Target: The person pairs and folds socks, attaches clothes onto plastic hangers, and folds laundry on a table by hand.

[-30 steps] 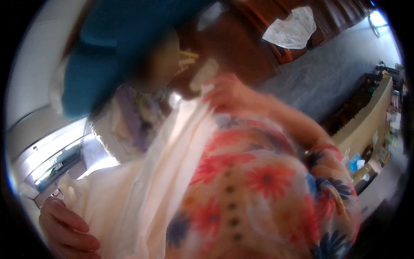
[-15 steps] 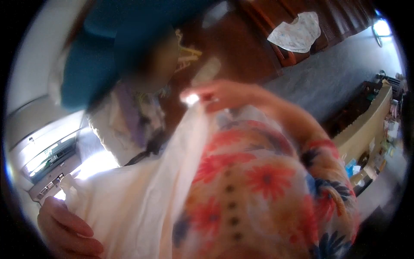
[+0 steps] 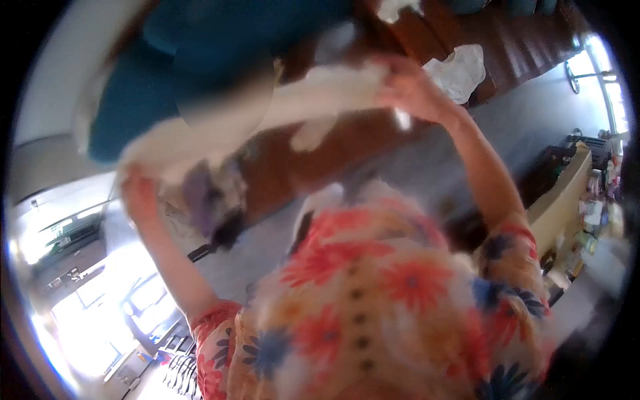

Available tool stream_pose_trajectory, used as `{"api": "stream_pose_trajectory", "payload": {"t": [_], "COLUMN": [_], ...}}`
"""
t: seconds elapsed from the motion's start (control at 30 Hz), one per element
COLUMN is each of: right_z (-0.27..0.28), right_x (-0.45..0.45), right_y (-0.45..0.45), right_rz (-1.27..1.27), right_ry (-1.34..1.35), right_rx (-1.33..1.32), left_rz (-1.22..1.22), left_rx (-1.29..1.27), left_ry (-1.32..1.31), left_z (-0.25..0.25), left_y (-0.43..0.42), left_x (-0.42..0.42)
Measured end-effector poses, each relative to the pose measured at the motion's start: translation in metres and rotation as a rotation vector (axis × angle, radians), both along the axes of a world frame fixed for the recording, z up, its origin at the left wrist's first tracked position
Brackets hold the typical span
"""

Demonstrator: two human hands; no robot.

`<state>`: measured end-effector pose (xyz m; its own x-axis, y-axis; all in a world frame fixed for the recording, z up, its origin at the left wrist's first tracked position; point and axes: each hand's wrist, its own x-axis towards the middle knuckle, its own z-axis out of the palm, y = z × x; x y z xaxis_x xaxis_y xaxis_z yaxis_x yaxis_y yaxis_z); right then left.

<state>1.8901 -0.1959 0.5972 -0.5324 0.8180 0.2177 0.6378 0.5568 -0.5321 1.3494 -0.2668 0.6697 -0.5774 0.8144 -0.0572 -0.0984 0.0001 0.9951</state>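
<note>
A long cream cloth point(image 3: 333, 95) hangs stretched across the upper view, blurred by motion. My left hand point(image 3: 140, 193) is closed on its lower left end. My right hand point(image 3: 415, 92), arm extended, grips the other end. Below the cloth lies a brown surface point(image 3: 283, 177), and a pale oblong item point(image 3: 312, 135) rests on it. A bundle of mixed cloths point(image 3: 207, 197), partly purple, is near my left hand. Just beyond my right hand sits a white cloth piece point(image 3: 460, 72).
A large teal shape point(image 3: 137, 107) fills the upper left, partly blurred. To the right stands a beige-sided unit point(image 3: 557, 193) with assorted small items beyond it. Grey floor point(image 3: 507, 140) runs between it and the brown furniture. Bright windows point(image 3: 93, 327) are at the lower left.
Both hands have moved up and away from my body, the right one also to the right. The cream cloth has gone from in front of my shirt to stretched out between them.
</note>
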Motion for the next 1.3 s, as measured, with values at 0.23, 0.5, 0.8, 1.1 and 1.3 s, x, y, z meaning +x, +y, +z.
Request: {"api": "stream_pose_trajectory", "payload": {"t": [0.23, 0.5, 0.8, 1.1, 1.3], "right_z": [0.010, 0.027, 0.049, 0.083, 0.084], "right_x": [0.009, 0.008, -0.001, -0.010, -0.011], "right_y": [-0.003, -0.016, -0.040, -0.134, -0.141], "right_rz": [0.039, 0.005, 0.087, 0.488, 0.391], "right_ry": [-0.146, -0.008, -0.087, -0.143, -0.069], "right_rx": [-0.099, -0.469, -0.357, -0.724, -0.789], "left_rz": [-0.495, -0.427, -0.567, -1.420, -1.587], "left_rx": [-0.282, -0.239, -0.456, -1.033, -0.767], "left_ry": [0.937, 0.332, 0.776, 0.462, 1.172], "left_z": [-0.167, -0.173, -0.195, -0.240, -0.129], "left_y": [-0.019, -0.028, -0.046, -0.174, -0.088], "left_x": [-0.056, -0.043, -0.057, -0.039, 0.098]}}
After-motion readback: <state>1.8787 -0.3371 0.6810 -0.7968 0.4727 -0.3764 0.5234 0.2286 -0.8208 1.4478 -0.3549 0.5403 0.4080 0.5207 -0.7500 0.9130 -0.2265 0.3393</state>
